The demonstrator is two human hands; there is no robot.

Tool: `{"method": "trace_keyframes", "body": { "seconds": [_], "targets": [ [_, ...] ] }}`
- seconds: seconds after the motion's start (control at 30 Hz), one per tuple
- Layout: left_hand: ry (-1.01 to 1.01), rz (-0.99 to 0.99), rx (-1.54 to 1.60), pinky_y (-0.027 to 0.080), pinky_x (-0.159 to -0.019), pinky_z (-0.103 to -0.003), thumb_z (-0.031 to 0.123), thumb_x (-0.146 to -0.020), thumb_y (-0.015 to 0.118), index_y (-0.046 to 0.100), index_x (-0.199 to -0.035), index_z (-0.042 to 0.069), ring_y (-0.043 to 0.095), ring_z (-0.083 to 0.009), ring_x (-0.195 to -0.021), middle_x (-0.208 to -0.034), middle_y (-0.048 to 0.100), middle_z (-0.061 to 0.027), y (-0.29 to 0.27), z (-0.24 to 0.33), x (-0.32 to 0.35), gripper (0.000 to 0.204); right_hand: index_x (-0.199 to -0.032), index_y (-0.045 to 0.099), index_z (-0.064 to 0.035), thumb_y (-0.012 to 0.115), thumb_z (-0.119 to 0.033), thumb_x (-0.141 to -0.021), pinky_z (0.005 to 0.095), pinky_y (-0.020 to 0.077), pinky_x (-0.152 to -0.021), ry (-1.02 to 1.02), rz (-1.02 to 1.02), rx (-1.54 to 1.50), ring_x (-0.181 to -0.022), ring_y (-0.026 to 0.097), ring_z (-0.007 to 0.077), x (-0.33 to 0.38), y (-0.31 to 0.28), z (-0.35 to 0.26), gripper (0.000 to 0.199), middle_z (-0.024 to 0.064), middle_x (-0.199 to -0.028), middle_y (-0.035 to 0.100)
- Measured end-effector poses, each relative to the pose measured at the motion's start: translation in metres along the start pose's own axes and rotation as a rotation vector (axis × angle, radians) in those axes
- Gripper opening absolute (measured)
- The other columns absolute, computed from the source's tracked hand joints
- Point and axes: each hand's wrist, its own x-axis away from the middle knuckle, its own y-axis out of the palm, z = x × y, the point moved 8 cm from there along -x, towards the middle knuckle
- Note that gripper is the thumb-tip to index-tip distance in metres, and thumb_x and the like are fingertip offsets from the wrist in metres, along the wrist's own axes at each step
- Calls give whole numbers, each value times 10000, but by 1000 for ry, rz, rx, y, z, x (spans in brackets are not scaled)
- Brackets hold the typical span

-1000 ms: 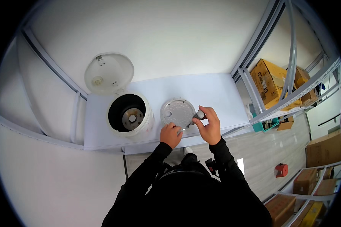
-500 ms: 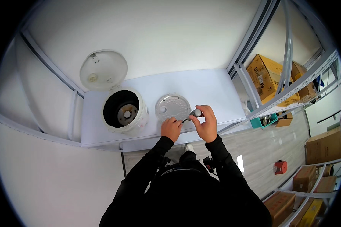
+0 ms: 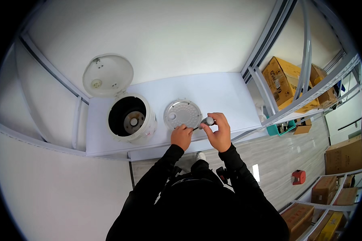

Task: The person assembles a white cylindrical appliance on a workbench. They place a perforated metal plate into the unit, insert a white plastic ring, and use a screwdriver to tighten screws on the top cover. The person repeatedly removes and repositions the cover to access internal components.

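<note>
Right hand (image 3: 219,131) pinching a small grey-handled tool (image 3: 208,121) at frame centre, left hand (image 3: 181,135) curled at its tip by the round metal inner lid (image 3: 183,114) on the white table (image 3: 225,96), steadying it, with the open white cooker (image 3: 129,119) centre-left

A small grey cylindrical part (image 3: 209,120) is pinched at the right grip's fingertips, just above the table's front edge. Just left of it, a round perforated metal plate (image 3: 183,114) lies flat.
</note>
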Motion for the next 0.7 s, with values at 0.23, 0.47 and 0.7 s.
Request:
{"method": "trace_keyframes", "body": {
  "seconds": [0.23, 0.47, 0.7],
  "targets": [
    [-20, -14, 44, 505, -762, -464, 188, -872, 704, 763, -989, 152, 617, -329, -897, -914, 623, -65, 0, -3, -1, 136, -1106, 609, -15, 887, -92, -761, 314, 553, -674, 67, -3, 2, -847, 639, 227, 6, 4, 14, 450, 127, -1050, 618],
    [-13, -1, 20, 518, -739, -452, 191, -886, 683, 759, -982, 183, 631, -304, -877, -914, 626, -37, 2, -5, 1, 123, -1100, 590, -20, 894, -99, -759, 314, 565, -669, 129, -29, -14, -813, 643, 223, 6, 10, 17, 464, 122, -1028, 607],
    [-26, 2, 35, 520, -740, -455, 192, -877, 695, 762, -977, 174, 633, -308, -879, -917, 635, -40, 3, -7, 0, 122, -1148, 634, -19, 857, -69, -778, 335, 556, -713, 23, -130, 37, -872, 660, 264, -6, 12, -4, 435, 134, -1035, 658]
  ]
}}
